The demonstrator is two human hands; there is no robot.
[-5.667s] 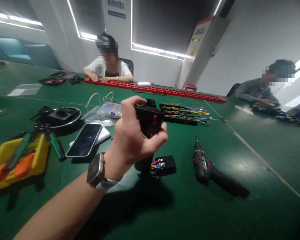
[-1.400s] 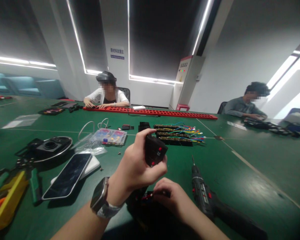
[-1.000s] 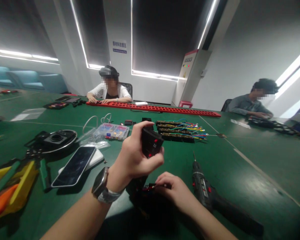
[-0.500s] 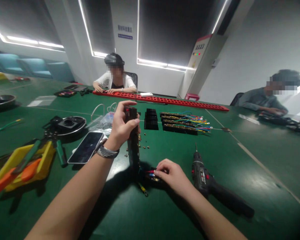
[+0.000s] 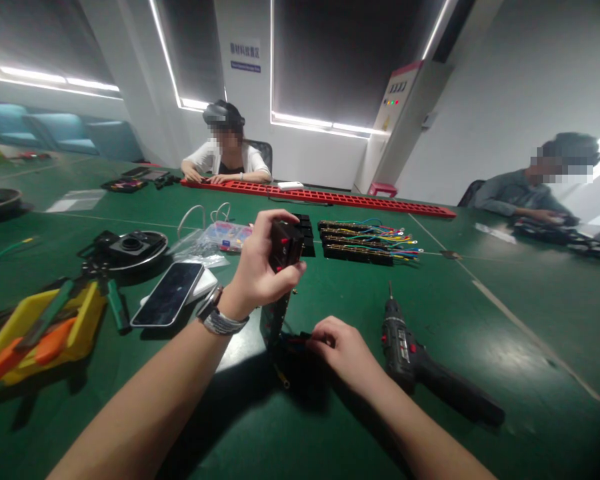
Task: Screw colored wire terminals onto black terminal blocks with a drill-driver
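My left hand (image 5: 260, 263) is wrapped round the top of a long black terminal block (image 5: 287, 243) that stands on end on the table. Red spots show on its upper end, and wires come out near its foot. There, the fingers of my right hand (image 5: 347, 350) pinch the bundle of dark, blue and red wires (image 5: 297, 341); their ends are hidden in shadow and behind my fingers. A yellow-sleeved wire with a ring lug (image 5: 285, 383) points towards me below the block. Beyond lie several similar black strips (image 5: 357, 253) with brass parts and coloured lugged wires.
A cordless drill (image 5: 403, 350) lies right of my right hand. At left are a phone (image 5: 169, 293), a yellow bin (image 5: 83, 327) with orange- and green-handled tools, and a round dish (image 5: 150, 257). A long red slotted rail (image 5: 325, 195) crosses the far side. Two people sit beyond.
The block's top has tilted towards me and to the right with my left hand, showing its end face. My right hand stays at the wires, which have turned darker in shadow.
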